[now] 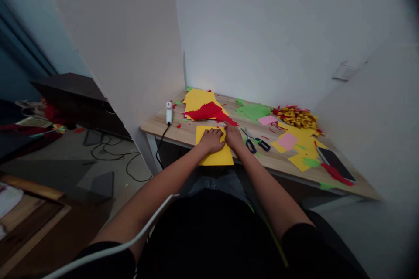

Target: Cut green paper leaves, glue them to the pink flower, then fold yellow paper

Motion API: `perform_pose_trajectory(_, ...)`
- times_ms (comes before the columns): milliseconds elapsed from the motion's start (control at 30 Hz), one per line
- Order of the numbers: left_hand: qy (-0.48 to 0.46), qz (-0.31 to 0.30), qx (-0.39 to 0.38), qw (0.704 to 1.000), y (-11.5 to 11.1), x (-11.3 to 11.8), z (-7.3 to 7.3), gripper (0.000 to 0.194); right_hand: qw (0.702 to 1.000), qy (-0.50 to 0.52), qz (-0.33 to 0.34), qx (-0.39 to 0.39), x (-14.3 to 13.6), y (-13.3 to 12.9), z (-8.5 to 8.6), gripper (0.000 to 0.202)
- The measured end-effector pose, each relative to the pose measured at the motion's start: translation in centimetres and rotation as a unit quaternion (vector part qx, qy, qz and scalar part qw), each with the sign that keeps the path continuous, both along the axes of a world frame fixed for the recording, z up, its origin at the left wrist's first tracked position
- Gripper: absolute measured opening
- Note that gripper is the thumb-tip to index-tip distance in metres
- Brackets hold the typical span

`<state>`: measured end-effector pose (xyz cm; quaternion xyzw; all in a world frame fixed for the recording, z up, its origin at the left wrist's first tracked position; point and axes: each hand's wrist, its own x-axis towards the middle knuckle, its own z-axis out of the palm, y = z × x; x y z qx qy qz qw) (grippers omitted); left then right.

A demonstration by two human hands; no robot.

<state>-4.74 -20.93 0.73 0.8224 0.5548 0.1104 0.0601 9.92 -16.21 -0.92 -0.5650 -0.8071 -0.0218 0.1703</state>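
Yellow sheet (214,158): lies in front of you at the near edge of the surface (183,133), under your hands. Its lower part appears to extend past that edge, so support there is likely poor.

Left hand (212,140): palm down on the sheet, fingers extended toward its far edge. The grip is spread and not closed on anything. Right hand (233,136): at the sheet's upper right edge, close beside the left, fingers pointing away from you. Whether this grip is apart or pinched on the paper cannot be told from this view.

Handling notes:
1. Apply even, light pressure through the left palm; a hard push may crease or skew thin stock.
2. Guide the right edge with the right fingertips, and square it before pressing down.
3. Hold the bearing area well back on the surface, since the overhanging part can bend.
4. Mind the red crumpled material (206,112) just beyond the sheet; it may catch under the far edge.
5. Mind the scissors (258,140), which lie just to the right of your right hand, handles toward you.

The white corded device (169,113) stands to the left, apart from both hands.
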Motion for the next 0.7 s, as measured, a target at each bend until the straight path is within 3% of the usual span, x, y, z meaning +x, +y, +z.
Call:
perform_pose_trajectory(200, -0.021, 0.021, 0.014, 0.999, 0.9, 0.5, 0.4, 0.038, 1.0, -0.01, 0.012, 0.006, 0.3, -0.5, 0.3, 0.062)
perform_pose_trajectory(500, -0.035, 0.011, 0.005, 0.999, 1.4, 0.4, -0.3, 0.051, 1.0, -0.009, 0.012, 0.005, 0.1, -0.7, 0.5, 0.06)
perform_pose_trajectory(700, -0.03, 0.013, 0.004, 0.999, 1.3, 0.3, -0.1, 0.049, 1.0, -0.004, 0.016, 0.009, 0.4, -2.4, 0.5, 0.061)
